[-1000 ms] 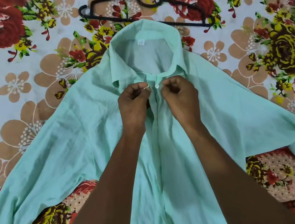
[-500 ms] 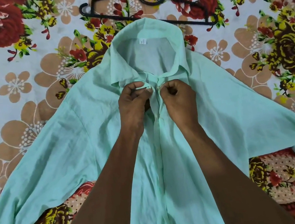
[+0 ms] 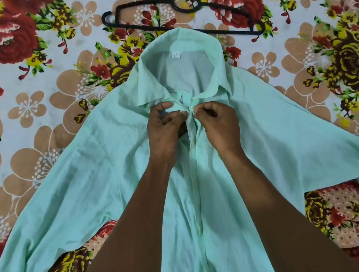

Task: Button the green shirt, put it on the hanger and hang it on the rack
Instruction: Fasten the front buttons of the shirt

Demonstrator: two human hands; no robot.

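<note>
The pale green shirt point(image 3: 99, 174) lies face up on the floral bedsheet, sleeves spread wide, collar pointing away from me. My left hand point(image 3: 165, 128) pinches the left front edge just below the collar. My right hand point(image 3: 217, 122) pinches the right front edge against it, so the two hands meet at the top of the placket. The button itself is hidden between my fingertips. A black hanger point(image 3: 178, 13) lies flat on the sheet just beyond the collar, partly tucked under it.
The floral bedsheet point(image 3: 24, 103) covers the whole surface around the shirt. No rack is in view. Both forearms reach over the shirt's front.
Both hands have shifted slightly and closed together at the top of the placket; the left hand's fingers have curled over the fabric edge. The shirt and hanger lie where they were.
</note>
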